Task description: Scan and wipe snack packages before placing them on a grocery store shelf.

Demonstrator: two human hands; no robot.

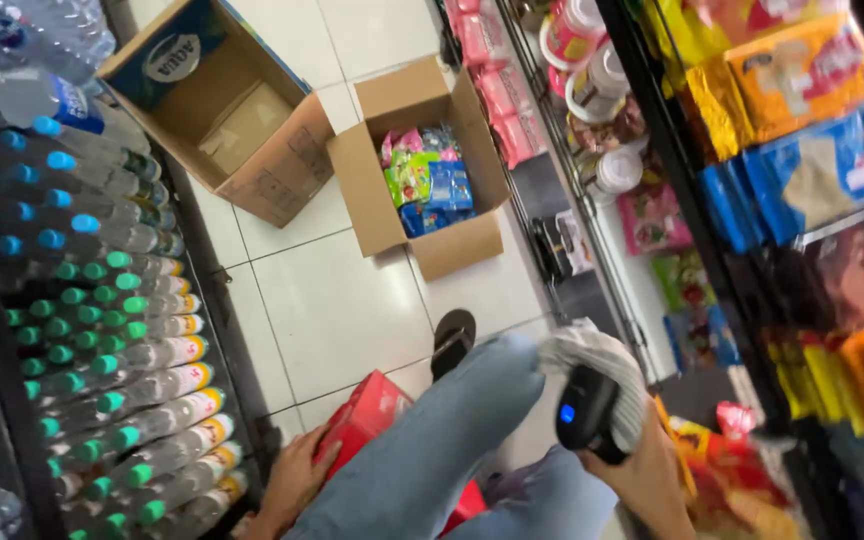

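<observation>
My left hand (pixel 297 478) grips the side of a red packet (pixel 367 415) low in the frame, beside my knee in blue jeans (pixel 442 440). My right hand (pixel 652 475) is closed around a black handheld scanner (pixel 584 408) with a small blue light, held above my lap. Under the right hand lie colourful snack bags (pixel 742 480). A dark sandal (pixel 452 340) shows on the white tiled floor just beyond my knee.
An open cardboard box (pixel 392 225) holding small colourful packets stands on the floor ahead; a larger open box (pixel 272 180) sits to its left. Racks of bottled water (pixel 112 330) fill the left side. Shelves of snack packs (pixel 802 170) line the right.
</observation>
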